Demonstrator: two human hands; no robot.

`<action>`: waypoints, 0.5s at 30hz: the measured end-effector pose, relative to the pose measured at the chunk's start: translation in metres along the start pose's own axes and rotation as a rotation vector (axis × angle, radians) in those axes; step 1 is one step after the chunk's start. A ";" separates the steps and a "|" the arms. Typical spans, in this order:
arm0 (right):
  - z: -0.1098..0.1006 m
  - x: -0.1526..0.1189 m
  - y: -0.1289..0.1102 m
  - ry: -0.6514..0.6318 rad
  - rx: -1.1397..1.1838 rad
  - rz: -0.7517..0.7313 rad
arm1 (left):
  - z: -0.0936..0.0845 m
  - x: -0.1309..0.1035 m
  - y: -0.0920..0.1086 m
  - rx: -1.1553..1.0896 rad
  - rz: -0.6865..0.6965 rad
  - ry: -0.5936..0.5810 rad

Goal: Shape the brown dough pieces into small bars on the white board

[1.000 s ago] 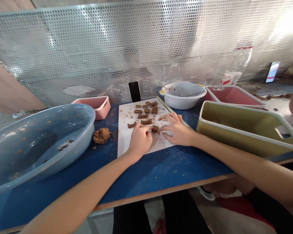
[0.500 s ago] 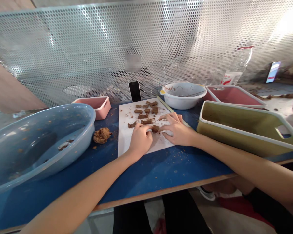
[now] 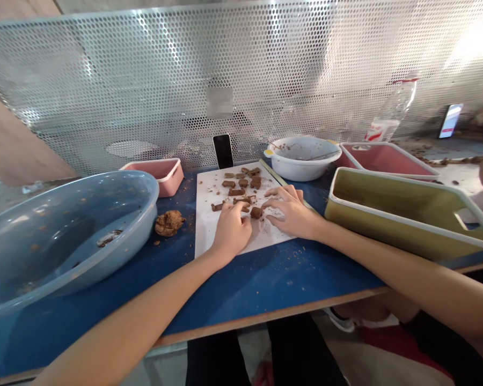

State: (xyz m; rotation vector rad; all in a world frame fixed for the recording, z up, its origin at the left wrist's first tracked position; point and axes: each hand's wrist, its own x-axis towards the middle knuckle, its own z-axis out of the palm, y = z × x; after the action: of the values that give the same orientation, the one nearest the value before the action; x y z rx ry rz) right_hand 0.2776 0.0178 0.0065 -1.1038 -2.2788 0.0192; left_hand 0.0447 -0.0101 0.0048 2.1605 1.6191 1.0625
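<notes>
Between my two hands a small block of brown clay-like material lies on a white board. My left hand rests on the board just left of the block, its index finger and thumb apart and the other fingers curled partly out of sight. To the right, my right hand has its fingers spread, with the fingertips close to the block; whether they touch it is unclear. Several shaped brown pieces are laid out beyond my hands. A rough brown lump sits on the blue table left of the board.
A large blue basin stands left, a pink box behind it. A phone leans at the back. On the right are a white basin, an olive box, a pink bin and a plastic bottle.
My left index finger has drawn back from the small block and bent. The right fingers have shifted slightly away, and the block has stayed almost in place.
</notes>
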 end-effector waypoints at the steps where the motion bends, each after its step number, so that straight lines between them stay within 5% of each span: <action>1: 0.000 0.001 0.000 -0.006 0.016 0.017 | 0.000 0.000 0.000 -0.004 0.004 0.004; 6: -0.003 0.013 -0.004 -0.121 0.070 0.174 | 0.001 0.002 -0.002 -0.018 0.059 0.049; 15: -0.022 0.056 -0.020 -0.378 -0.136 0.226 | 0.001 0.004 -0.004 -0.026 0.078 0.068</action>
State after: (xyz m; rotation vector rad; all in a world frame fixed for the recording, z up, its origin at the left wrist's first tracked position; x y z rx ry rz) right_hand 0.2489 0.0398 0.0578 -1.5348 -2.4969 0.1802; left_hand 0.0426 -0.0045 0.0037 2.2098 1.5515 1.1853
